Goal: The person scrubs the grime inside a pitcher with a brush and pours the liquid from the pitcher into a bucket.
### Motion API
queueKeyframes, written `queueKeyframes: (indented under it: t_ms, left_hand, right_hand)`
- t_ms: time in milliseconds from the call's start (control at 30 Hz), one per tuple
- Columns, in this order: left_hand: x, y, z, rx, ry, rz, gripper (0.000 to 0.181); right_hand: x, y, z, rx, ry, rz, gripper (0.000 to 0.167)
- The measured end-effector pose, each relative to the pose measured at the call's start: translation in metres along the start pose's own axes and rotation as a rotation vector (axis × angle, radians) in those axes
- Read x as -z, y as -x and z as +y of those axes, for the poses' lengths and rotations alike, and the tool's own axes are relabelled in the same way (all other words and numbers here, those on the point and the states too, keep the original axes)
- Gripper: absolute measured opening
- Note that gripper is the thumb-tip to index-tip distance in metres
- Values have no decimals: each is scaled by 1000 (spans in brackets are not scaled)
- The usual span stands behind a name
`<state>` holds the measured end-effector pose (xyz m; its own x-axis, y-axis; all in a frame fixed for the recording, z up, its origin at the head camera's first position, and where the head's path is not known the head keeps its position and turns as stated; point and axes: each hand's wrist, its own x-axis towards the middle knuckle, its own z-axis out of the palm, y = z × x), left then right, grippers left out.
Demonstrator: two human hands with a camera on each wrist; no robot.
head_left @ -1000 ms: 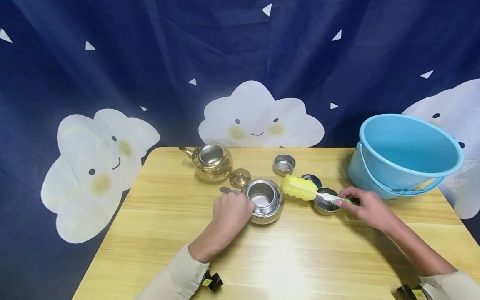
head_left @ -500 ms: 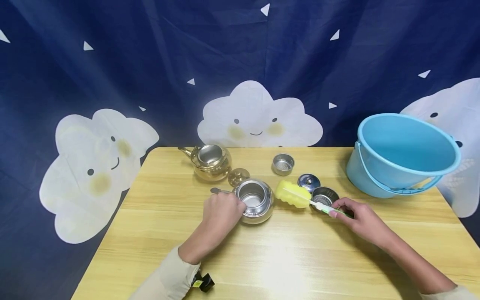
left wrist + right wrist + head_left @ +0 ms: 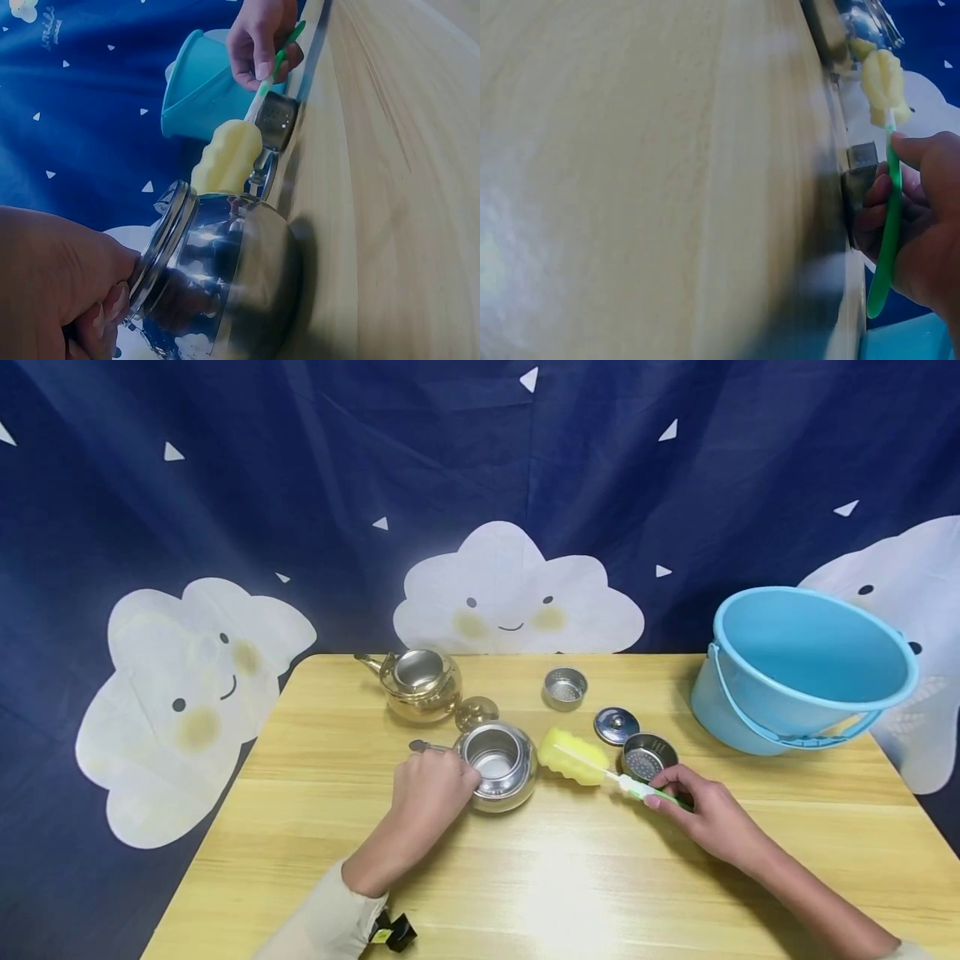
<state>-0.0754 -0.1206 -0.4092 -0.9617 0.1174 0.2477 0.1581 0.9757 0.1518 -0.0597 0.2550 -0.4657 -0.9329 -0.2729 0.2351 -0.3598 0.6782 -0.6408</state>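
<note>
My left hand (image 3: pixel 431 785) grips the near left side of a lidless silver teapot (image 3: pixel 504 795), hiding part of it. A thin dark-tipped piece sticks out beyond the fist. The pot stands upright, its round mouth facing up. In my right hand (image 3: pixel 705 817) I hold a bottle brush with a yellow sponge head (image 3: pixel 573 757) by its green and white handle (image 3: pixel 889 232). The sponge lies just right of the pot, outside its mouth. In the left wrist view the sponge head (image 3: pixel 229 159) appears behind the pot body (image 3: pixel 247 277); whether they touch I cannot tell.
A gold-toned teapot (image 3: pixel 423 697) and its lid (image 3: pixel 476 713) stand behind the silver pot. Two perforated metal strainers (image 3: pixel 565 690) and a silver lid (image 3: pixel 617 725) lie farther right. A blue bucket (image 3: pixel 738 710) stands at the right back, before a dark blue curtain (image 3: pixel 337 485).
My left hand and the silver teapot have moved to the left. My right hand has brought the brush left and nearer, uncovering the silver lid and more of the near strainer.
</note>
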Motion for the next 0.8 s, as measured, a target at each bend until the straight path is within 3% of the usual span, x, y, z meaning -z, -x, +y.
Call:
queueKeyframes:
  t_ms: [633,800]
  left_hand:
    - [1,4,-6,-11,1,25,41]
    - [1,4,-9,-25,15,16,42]
  right_hand:
    - [-14,-9,5,-15,103,53,15]
    - [-16,-9,1,23,174,87,16]
